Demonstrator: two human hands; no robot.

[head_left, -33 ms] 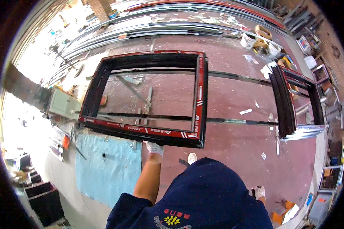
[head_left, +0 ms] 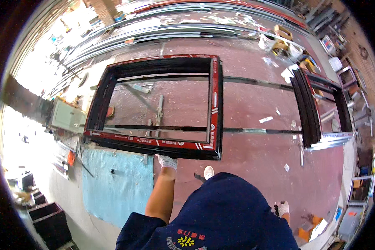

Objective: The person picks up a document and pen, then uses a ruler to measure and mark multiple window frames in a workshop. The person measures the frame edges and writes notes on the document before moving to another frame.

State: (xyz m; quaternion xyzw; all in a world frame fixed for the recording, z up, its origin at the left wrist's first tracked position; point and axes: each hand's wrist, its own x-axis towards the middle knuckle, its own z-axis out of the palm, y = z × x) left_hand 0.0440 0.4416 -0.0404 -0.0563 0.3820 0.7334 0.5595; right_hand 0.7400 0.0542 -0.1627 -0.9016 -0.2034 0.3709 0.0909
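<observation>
A stack of black rectangular frames [head_left: 216, 104] with red printed film along the top lies in front of me, left of the middle. My left hand [head_left: 167, 162], in a white glove, is at the near edge of this stack. Its fingers are hidden beneath the edge, so their grip does not show. My right hand [head_left: 283, 208], also gloved, is low on the right, well apart from the frames. Its fingers are curled beside a small dark thing [head_left: 276, 210] that I cannot make out.
Two dark bars [head_left: 258, 131] run from this stack to a second frame stack [head_left: 307, 110] on the right. A light blue sheet [head_left: 116, 183] covers the floor at left. Long metal profiles [head_left: 162, 37] lie at the back, near white buckets [head_left: 266, 42]. An orange box [head_left: 308, 229] sits at lower right.
The whole scene has shifted very slightly left in the view. Both hands keep their places relative to the things around them.
</observation>
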